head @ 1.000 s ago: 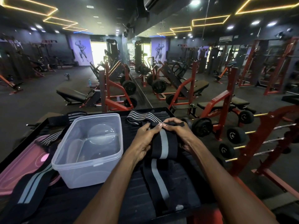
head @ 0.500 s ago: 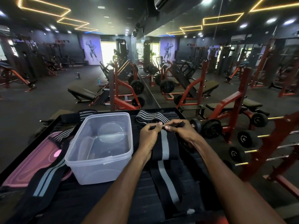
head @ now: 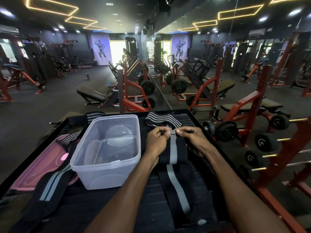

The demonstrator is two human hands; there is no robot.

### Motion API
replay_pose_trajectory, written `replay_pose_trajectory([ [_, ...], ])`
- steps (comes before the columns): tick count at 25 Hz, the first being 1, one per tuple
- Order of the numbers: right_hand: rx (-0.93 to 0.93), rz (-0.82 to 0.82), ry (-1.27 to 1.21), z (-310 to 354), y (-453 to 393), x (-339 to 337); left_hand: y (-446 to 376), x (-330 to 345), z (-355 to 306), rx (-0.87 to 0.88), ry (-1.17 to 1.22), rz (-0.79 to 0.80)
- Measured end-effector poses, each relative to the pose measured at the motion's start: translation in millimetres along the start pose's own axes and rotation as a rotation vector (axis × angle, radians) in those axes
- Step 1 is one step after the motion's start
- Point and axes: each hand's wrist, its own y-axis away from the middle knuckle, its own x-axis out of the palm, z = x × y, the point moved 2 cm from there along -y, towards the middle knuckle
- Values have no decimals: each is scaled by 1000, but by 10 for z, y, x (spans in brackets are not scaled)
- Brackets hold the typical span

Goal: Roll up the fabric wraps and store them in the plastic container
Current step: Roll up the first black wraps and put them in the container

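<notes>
You're pinching the far end of the wrap (head: 173, 148) w/ both hands — left hand (head: 155, 143) & right hand (head: 193, 142) — on the table right of the empty container (head: 107, 172). It's looking soft and floppy — so hold the edge tight.

Here is the black tray-like table (head: 193, 115), its raised rim running along the far edge and down both sides. Sitting on it left of centre is the clear plastic container (head: 107, 153), open-topped, nothing in it. Tucked against the left edge lies a pink lid (head: 33, 167), partly covered by a black wrap with pale blue stripes (head: 50, 185) that trails toward the near left corner. At the far left corner lies a grey-striped wrap (head: 94, 115). Near the far edge, right of the container, is another grey-striped wrap (head: 161, 119). Right of centre, a black wrap with one grey stripe (head: 176, 185) stretches toward the near edge.
</notes>
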Motion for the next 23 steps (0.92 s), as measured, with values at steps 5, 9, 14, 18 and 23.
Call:
replay_pose_trajectory([
  [5,-144,-26,62,99,65,40,-17,-4,19,-65,8,2],
  [9,-16,5,-25,47,54,77,-29,-35,21,-46,-21,-50],
  [14,20,-40,-2,34,28,51,-4,-2,5,3,-58,16],
  [18,-72,-14,12,49,43,37,2,-4,10,-61,-73,-8],
  [23,68,15,-84,86,90,116,-2,-50,4,61,-109,-71],
])
